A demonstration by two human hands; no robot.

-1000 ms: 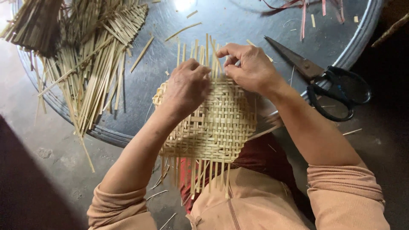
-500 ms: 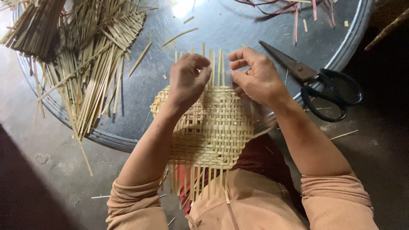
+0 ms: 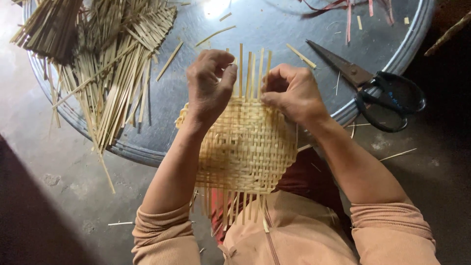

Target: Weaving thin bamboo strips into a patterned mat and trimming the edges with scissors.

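Note:
A half-woven mat of pale bamboo strips (image 3: 245, 147) lies across my lap and the near edge of a round metal tray (image 3: 274, 29). Loose strip ends stick out at its far and near sides. My left hand (image 3: 210, 86) grips the mat's far-left edge, fingers curled over the upright strips. My right hand (image 3: 292, 91) pinches strips at the far-right edge of the weave. Both thumbs press on the woven part.
A heap of loose bamboo strips (image 3: 105, 64) covers the tray's left side. Large black-handled scissors (image 3: 373, 86) lie on the tray's right rim. Red strips (image 3: 343, 7) sit at the far edge. Stray slivers lie on the concrete floor (image 3: 64, 196).
Both hands have shifted slightly along the mat's far edge while working the strips, and the mat has turned a little. The view has drifted so the scissors sit nearer.

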